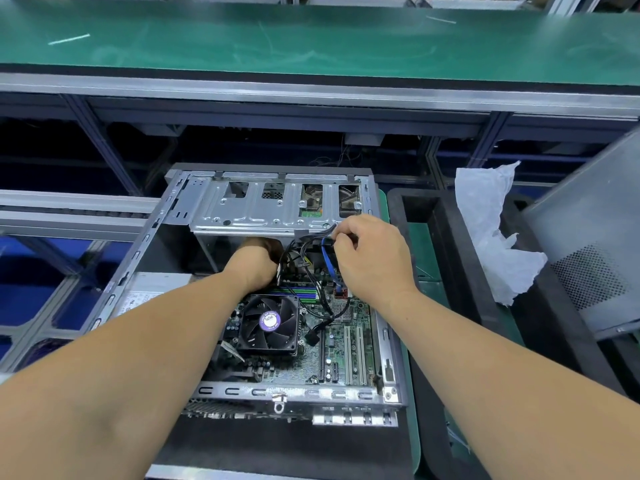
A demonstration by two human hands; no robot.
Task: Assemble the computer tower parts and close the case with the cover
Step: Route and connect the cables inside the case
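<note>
Your right hand [372,258] pinched the cable bundle [313,242]; your left hand's [254,263] grip was hidden. Tugging risked unseating the blue cable [329,261].

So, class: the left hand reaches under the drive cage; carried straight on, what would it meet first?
Probably the case's front wall; the left hand points there under the drive cage, though that space is dark and depth unclear.

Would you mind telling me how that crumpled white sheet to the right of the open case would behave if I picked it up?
The white sheet looks thin and creased, so it would probably hang floppy and weigh very little. Draped loosely over the black tray, it may slide off easily. Its ragged edges suggest that it could tear.
</note>
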